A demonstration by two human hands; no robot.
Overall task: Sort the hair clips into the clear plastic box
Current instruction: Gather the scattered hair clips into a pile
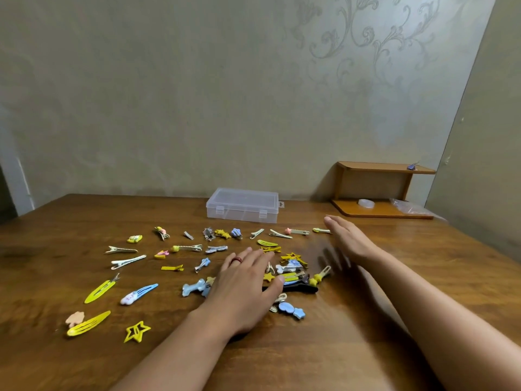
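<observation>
Several hair clips, yellow, blue, silver and pink, lie scattered over the wooden table (84,215); a denser heap (293,273) sits in the middle. A clear plastic box (242,205) stands with its lid down at the back, beyond the clips. My left hand (245,283), with a red ring, lies flat with straight fingers on clips at the left of the heap. My right hand (348,238) hovers flat and open above the table to the right of the heap, fingers pointing toward the box. Neither hand holds a clip.
A small wooden shelf (380,190) stands at the back right against the wall, with a white ring, a plastic bag and a small purple object on it. A yellow star clip (137,331) and long yellow clips lie near the front left.
</observation>
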